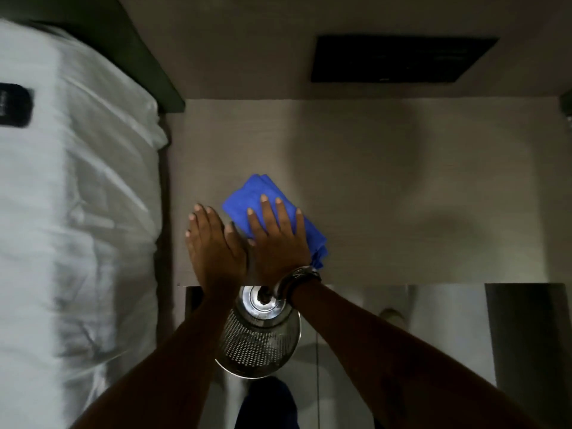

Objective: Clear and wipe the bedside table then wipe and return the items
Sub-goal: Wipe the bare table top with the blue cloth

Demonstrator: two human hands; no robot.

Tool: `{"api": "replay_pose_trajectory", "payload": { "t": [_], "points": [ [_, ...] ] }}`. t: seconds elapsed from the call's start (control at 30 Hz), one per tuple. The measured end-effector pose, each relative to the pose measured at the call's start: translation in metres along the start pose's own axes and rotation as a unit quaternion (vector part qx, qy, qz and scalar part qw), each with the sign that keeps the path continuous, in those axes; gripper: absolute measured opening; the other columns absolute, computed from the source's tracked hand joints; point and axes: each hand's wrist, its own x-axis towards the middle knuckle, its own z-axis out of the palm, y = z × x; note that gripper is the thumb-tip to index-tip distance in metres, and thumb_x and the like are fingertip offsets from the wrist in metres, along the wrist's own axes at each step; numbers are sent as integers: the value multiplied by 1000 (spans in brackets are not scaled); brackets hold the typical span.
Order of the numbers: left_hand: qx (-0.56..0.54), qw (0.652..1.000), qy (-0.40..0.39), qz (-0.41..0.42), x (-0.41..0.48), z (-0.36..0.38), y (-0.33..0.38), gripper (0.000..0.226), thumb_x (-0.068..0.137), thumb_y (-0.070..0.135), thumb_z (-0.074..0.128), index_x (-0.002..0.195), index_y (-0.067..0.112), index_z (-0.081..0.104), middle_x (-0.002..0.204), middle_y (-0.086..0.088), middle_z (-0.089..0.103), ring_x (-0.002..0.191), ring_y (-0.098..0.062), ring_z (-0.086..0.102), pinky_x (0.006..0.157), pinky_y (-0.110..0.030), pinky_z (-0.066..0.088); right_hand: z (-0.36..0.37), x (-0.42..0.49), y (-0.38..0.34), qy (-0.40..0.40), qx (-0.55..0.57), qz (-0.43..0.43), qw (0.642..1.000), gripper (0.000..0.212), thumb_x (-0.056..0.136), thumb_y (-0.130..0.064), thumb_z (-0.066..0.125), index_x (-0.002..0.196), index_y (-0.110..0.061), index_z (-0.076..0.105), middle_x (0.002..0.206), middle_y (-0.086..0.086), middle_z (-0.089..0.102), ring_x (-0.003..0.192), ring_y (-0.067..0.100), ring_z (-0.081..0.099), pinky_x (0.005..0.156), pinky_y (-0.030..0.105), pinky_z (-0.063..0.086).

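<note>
blue cloth (pixel 272 212) under right hand (pixel 277 239), bedside table (pixel 402 187)

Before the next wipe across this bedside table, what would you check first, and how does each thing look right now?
1. Tabletop free of items: ok. The bedside table shows only the cloth and the hands on it.
2. Cloth under control: ok. The right hand lies flat on the blue cloth.
3. Left hand out of the wipe path: not ok. The left hand rests on the table right beside the cloth.
4. Whole surface wiped: cannot tell. No wet or dry marks show.
5. Perforated metal container below the front edge clear of the arms: cannot tell.
</note>
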Motion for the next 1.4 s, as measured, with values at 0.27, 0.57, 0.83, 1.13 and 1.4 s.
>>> {"api": "replay_pose_trajectory", "payload": {
  "t": [0.27, 0.57, 0.83, 1.13, 1.4],
  "points": [
    [32, 998, -12, 58, -4, -1, -16, 59, 102, 32, 37, 150, -2, 36, 159, -22, 32, 149, -36, 28, 120, -51, 26, -30, 70, 37, -13, -19, 74, 997, 62, 94, -48, 32, 147, -28, 8, 160, 5, 2, 146, 30, 0, 114, 58, 2],
    [32, 998, -8, 55, -3, 6, -21, 61, 104, 42, 28, 152, 4, 31, 161, -17, 30, 151, -31, 25, 122, -48, 23, -28, -17, 110, -40, -116, -119, 985, 62, 91, -51, 32, 147, -28, 17, 158, 6, 19, 144, 33, 17, 109, 62, 24],
    [40, 998, -21, 45, -4, 0, -16, 64, 103, 43, 33, 153, 2, 31, 161, -19, 30, 150, -33, 26, 121, -50, 24, -44, -33, 130, -22, -39, 186, 982, 81, 84, -69, 30, 148, -22, 12, 158, 12, 14, 143, 37, 14, 107, 64, 19],
    [-145, 985, -74, -53, -29, -34, 26, 61, 97, 52, 34, 125, 4, 59, 139, -20, 56, 131, -33, 50, 112, -42, 39, -19, -101, 76, -122, -46, -58, 990, 109, 66, -33, 70, 149, -24, -1, 159, 7, -4, 145, 33, -5, 114, 60, 2],
    [-492, 787, -191, -321, -97, -72, 96, 38, 81, 46, 76, 91, 10, 73, 84, -6, 77, 75, -16, 74, 70, -27, 57, -86, -104, 23, -157, 238, 15, 958, 62, 82, -1, 57, 140, -1, 34, 151, 18, 32, 142, 31, 26, 116, 44, 22]
  ]
}}
